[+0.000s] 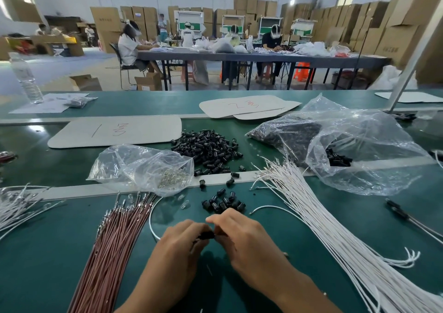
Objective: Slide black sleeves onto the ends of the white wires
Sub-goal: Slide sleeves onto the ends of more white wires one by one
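Small bag (pixel 124 161) at eleven o'clock holds silver terminals (pixel 173 178); large bag (pixel 374 149) at two, black sleeves (pixel 338 158). Your left hand (pixel 182 241) and right hand (pixel 242 236) pinch one sleeve (pixel 206 235).

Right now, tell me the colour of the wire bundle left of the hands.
The wire bundle is reddish brown; head view.

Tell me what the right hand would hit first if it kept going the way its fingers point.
The left hand, most likely: the right hand points leftward at it, with a black sleeve pinched between their fingertips. Depth is hard to judge.
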### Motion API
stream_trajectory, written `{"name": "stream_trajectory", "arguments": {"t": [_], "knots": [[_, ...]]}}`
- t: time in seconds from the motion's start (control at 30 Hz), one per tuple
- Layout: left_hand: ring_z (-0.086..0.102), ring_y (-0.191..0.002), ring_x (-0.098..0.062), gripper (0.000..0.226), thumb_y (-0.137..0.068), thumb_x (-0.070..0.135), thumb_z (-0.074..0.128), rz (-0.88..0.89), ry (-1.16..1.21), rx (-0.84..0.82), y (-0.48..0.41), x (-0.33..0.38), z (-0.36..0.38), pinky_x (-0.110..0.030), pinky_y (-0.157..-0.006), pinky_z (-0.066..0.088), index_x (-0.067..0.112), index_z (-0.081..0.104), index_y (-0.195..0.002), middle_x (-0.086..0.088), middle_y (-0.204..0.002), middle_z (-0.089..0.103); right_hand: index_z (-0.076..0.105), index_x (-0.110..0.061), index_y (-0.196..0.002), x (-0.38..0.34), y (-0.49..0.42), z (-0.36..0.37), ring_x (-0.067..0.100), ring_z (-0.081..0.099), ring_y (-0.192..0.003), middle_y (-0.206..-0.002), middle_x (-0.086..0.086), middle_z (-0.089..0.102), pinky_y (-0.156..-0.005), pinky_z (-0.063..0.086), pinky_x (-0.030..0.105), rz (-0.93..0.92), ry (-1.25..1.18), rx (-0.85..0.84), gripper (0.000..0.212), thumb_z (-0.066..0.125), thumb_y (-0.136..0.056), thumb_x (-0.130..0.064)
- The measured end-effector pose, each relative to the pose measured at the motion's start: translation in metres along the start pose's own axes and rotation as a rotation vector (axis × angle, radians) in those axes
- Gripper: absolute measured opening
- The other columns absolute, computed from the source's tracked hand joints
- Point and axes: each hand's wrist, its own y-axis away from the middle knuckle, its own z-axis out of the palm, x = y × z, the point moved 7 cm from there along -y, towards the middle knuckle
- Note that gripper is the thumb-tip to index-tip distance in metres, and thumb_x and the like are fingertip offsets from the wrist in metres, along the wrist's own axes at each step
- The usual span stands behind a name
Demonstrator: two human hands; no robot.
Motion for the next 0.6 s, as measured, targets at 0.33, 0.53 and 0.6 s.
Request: {"name": "stream_trajectory", "arguments": {"t": [0.33, 0.53, 0.6], "knots": [[0.056, -0.058, -0.011, 0.035, -0.067, 0.005, 0.081, -0.03, -0.28, -0.019, -0.003, 0.001, -0.01, -0.022, -0.067, 0.036, 0.023, 0.06, -0.089, 0.01, -0.073, 0.069, 0.058, -0.024, -0.129, 0.013, 0.002, -0.002, 0.009, 0.062, -0.097, -0.112, -0.011, 0.065, -0.088, 0.053, 0.033, 0.059, 0.08, -0.013, 0.041, 0.065, -0.091, -0.011], [0.053, -0.064, -0.012, 0.023, -0.086, 0.007, 0.061, -0.128, -0.166, -0.064, 0.0, -0.01, -0.001, -0.022, -0.055, 0.039, 0.025, 0.049, -0.094, 0.011, -0.077, 0.058, 0.053, -0.028, -0.133, 0.009, 0.002, -0.002, 0.005, 0.058, -0.1, -0.114, -0.014, 0.062, -0.092, 0.051, 0.026, 0.046, 0.069, -0.01, 0.042, 0.063, -0.094, -0.02], [0.051, -0.066, -0.008, 0.016, -0.094, 0.014, 0.05, -0.204, -0.142, -0.015, 0.001, -0.021, -0.005, -0.028, -0.058, 0.047, 0.029, 0.043, -0.093, 0.012, -0.077, 0.055, 0.057, -0.029, -0.127, 0.017, 0.002, -0.01, 0.002, 0.058, -0.102, -0.114, -0.016, 0.063, -0.095, 0.049, 0.025, 0.075, 0.085, 0.007, 0.034, 0.063, -0.095, -0.02]]}}
